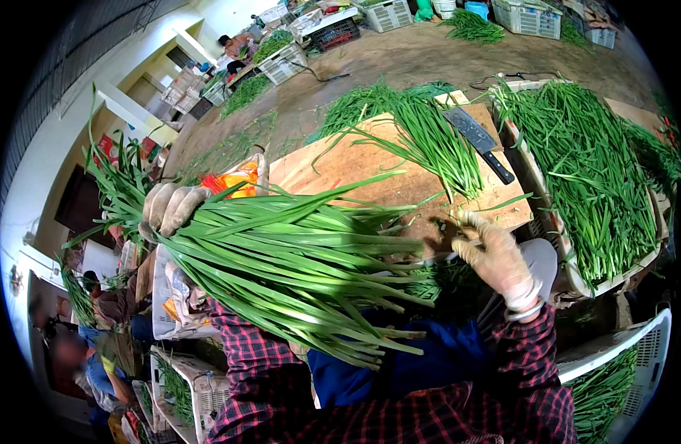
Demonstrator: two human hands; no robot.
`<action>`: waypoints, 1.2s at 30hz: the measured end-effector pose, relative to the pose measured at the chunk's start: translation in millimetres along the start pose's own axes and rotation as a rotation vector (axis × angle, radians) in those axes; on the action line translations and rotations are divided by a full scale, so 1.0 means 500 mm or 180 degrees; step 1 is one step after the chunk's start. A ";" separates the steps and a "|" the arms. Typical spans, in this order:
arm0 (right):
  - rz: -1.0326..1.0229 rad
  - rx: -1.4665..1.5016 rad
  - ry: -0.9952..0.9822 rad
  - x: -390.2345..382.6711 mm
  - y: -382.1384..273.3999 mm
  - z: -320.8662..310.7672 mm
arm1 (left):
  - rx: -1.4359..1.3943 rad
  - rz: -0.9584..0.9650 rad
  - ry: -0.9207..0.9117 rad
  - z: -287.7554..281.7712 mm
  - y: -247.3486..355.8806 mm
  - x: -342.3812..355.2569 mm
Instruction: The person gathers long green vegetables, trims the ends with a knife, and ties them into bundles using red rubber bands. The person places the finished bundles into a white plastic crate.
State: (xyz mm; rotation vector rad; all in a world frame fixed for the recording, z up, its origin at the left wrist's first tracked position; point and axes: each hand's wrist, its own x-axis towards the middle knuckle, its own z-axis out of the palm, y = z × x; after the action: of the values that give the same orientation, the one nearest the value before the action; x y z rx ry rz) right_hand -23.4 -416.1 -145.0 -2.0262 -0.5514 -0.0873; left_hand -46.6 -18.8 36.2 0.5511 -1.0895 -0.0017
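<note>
Green, flat-leaved stalks, which look like garlic chives, form the main bunch (303, 248) of the figure, held aslant in front of the wooden board (340, 166), with its paler butt ends fanned to the right. We judge the work to be partway through: this bunch is gathered, but its ends are uneven and we see no tie around its visible length, so evening and trimming probably remain. On the board we note a smaller bunch (436, 148), butts toward the wearer, lying beside a black-handled cleaver (470, 129). Behind the board lies a heap of loose greens (362, 103); to the right, a plastic crate (627, 272) is filled with more leaves. Whether these are finished or waiting, we cannot tell.

We turn next to the hands. The left hand (174, 211), in a soiled pale glove, is closed firmly around the bunch toward its leafy end, the tips spreading beyond the fist. The right hand (496, 255), in a cream glove, stands near the butt ends but apart from them, beside the board's near corner. Its fingers are parted and loosely bent; we can make out nothing held between them.
</note>
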 end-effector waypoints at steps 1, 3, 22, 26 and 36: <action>-0.0012 0.0642 -0.0139 0.045 -0.057 -0.018 | 0.0035 -0.0022 0.0194 0.006 -0.001 -0.013; -0.0418 0.0704 -0.0634 0.133 -0.130 -0.034 | 0.0042 -0.0019 0.0186 0.025 -0.012 0.002; 0.0364 -0.0563 -0.0005 -0.035 0.049 0.070 | 0.0025 0.0008 0.0306 -0.047 -0.040 -0.026; -0.0240 0.0980 -0.0523 0.084 -0.106 0.079 | 0.0192 -0.0099 0.0404 -0.033 -0.068 -0.018; 0.0835 0.3725 -0.0611 0.065 -0.020 0.172 | -0.0344 0.0132 0.0837 -0.048 -0.080 -0.032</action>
State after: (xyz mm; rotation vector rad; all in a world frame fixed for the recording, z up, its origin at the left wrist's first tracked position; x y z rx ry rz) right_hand -12.9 -327.8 -170.9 -0.9371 -0.3125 0.4889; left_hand -23.7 -38.8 -2.4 0.4182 -0.8388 0.0468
